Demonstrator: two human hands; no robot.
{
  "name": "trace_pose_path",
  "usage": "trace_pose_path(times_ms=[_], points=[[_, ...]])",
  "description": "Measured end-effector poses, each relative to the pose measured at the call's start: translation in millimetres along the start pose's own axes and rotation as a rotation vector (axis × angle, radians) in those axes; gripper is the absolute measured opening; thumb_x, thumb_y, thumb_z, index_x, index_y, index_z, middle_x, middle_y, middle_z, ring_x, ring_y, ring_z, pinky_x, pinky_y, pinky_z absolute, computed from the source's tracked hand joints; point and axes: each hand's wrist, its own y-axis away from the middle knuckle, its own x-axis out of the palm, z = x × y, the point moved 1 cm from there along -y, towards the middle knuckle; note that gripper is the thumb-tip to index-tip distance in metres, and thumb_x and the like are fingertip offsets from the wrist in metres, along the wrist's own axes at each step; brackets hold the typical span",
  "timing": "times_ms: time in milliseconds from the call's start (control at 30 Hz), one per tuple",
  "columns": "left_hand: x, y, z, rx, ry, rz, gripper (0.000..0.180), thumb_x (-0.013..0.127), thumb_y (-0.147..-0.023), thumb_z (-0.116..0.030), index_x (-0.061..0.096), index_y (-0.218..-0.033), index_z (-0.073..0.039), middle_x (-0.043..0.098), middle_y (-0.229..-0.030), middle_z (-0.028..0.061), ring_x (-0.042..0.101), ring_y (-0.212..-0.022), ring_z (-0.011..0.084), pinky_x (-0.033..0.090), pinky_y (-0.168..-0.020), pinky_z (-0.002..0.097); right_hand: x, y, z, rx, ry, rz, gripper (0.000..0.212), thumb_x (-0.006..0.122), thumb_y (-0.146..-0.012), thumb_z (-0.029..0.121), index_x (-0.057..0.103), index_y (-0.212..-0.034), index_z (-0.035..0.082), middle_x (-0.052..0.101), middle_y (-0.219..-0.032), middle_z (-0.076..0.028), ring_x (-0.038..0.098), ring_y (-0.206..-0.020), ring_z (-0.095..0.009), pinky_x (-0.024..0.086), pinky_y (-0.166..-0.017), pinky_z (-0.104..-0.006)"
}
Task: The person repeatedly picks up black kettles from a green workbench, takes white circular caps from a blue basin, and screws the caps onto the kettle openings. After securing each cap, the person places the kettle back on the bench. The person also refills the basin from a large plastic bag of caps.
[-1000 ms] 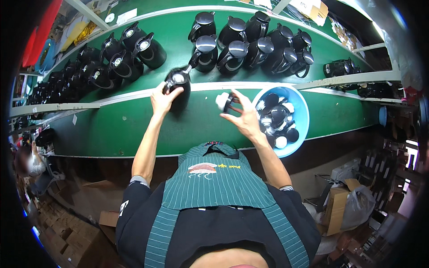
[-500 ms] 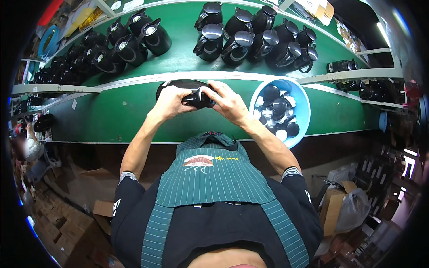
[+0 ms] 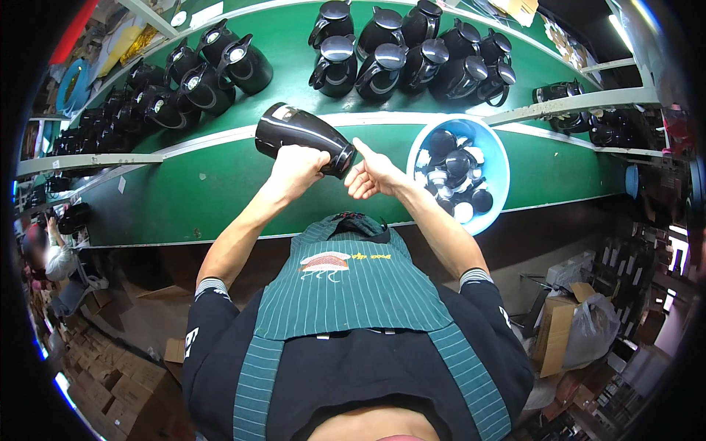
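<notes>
A glossy black vacuum jug [image 3: 303,131] lies tilted over the green bench, its narrow end down toward the right. My left hand [image 3: 296,173] is closed around its near side; the handle is mostly hidden by my fingers. Just off the jug's narrow end, my right hand [image 3: 375,173] is open, thumb raised and fingers loosely bent, with nothing seen in it. To the right of that hand stands a light-blue basin [image 3: 501,165] filled with black and white jug lids [image 3: 457,163].
Black jugs with lids [image 3: 382,62] stand at the back of the green bench [image 3: 220,192]. More jugs without lids [image 3: 246,67] are grouped at the left. White metal frame bars [image 3: 577,116] cross at both sides. Another person [image 3: 60,257] is at the far left.
My right hand has come off the jug and opened beside its narrow end. The jug's wide end has swung up and away, still in my left hand.
</notes>
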Motion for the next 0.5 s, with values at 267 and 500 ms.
trace_pose_path(times_ms=[267,500], points=[[3,8,7,-0.106,0.077,-0.079,0.028,0.086,-0.073,-0.022,0.065,-0.085,-0.010,0.068,-0.075,0.0119,0.072,-0.074,0.0335,0.055,-0.067,0.0446,27,-2,-19,-1.229,0.757,-0.617,0.080,0.083,-0.089,0.038,0.048,-0.150,-0.001,0.075,-0.104,-0.020,0.076,-0.096,-0.034,0.059,-0.094,-0.0412],[32,18,5,-0.057,-0.088,-0.179,0.030,0.086,-0.070,-0.022,0.059,-0.082,-0.013,0.064,-0.074,0.0069,0.069,-0.074,0.0268,0.050,-0.067,0.0404,20,-31,-26,-0.448,-0.181,-0.144,0.054,0.077,-0.096,0.038,0.065,-0.128,-0.003,0.075,-0.104,-0.018,0.077,-0.091,-0.026,0.065,-0.083,-0.0343]])
